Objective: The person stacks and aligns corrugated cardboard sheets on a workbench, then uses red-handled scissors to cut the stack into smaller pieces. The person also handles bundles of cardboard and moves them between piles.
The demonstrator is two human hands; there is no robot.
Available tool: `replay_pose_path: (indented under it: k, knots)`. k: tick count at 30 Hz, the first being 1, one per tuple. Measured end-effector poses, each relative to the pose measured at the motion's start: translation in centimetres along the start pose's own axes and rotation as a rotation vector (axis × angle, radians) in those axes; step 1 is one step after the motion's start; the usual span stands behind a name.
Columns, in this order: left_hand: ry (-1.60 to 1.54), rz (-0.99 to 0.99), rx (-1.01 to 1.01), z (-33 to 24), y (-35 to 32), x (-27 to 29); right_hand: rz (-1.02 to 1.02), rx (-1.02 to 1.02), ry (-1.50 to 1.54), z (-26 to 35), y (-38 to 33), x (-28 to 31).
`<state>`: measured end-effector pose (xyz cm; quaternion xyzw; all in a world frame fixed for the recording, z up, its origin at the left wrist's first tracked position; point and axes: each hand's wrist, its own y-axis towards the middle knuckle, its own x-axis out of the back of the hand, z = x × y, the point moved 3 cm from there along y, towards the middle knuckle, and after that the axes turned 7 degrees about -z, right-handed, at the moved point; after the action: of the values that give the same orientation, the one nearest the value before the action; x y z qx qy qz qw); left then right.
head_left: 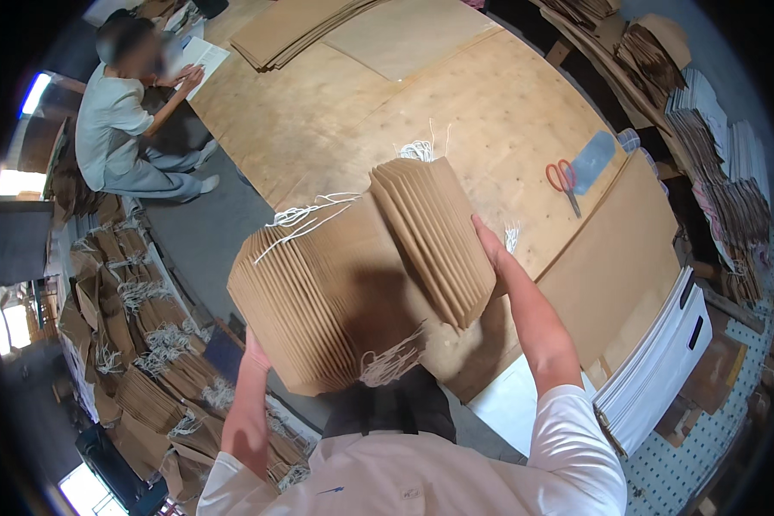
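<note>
- While the big bundle of folded brown paper bags (353,284) is held up in front of the chest, above the near edge of the plywood table (490,112), it is gripped from both sides.
- The left hand (254,353) is pressed against the bundle's lower left end; only its edge is seen, so the spread of its fingers cannot be told.
- The right hand (492,249) is laid flat, fingers together, against the right side of the bundle, where a smaller group of bags (434,236) is fanned up and tilted away from the rest.
- White string handles (305,215) are seen sticking out of the bundle's top, and another tuft at its lower edge.
- Red-handled scissors (564,182) are lying on the table well to the right, just beside a pale blue plastic piece (593,161).
- Flat brown sheets (292,30) are stacked at the table's far end.
- White flat bags (658,365) are piled at the right, below the table's corner.
- Many finished brown bags (155,378) are heaped on the floor to the left.
- Another person (116,129) is seated at the far left, one hand on a white paper (202,56).
</note>
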<state>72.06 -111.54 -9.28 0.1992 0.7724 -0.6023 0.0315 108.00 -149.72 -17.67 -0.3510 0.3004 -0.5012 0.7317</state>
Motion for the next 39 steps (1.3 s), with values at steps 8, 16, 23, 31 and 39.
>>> replay_pose_path:
  k: [8, 16, 23, 31, 39]
  knots:
    - [0.369, 0.074, 0.082, -10.0, 5.4, -2.2, -0.176, -0.136, 0.492, -17.9, -4.3, 0.0]
    - [0.86, 0.113, 0.065, -13.5, 7.2, -16.0, -0.278, -0.045, 1.116, -34.1, -13.4, -11.7]
    - [1.09, 0.148, 0.202, -13.2, 10.7, -21.9, -0.231, -0.007, 1.286, -37.9, -13.4, -16.3]
    - [1.257, 0.278, 0.142, -14.7, 15.3, -22.0, -0.373, -0.03, 1.219, -36.7, -14.4, -14.8]
    - [1.208, 0.343, 0.299, -14.4, 13.5, -22.6, -0.432, 0.004, 1.227, -34.0, -17.3, -14.2]
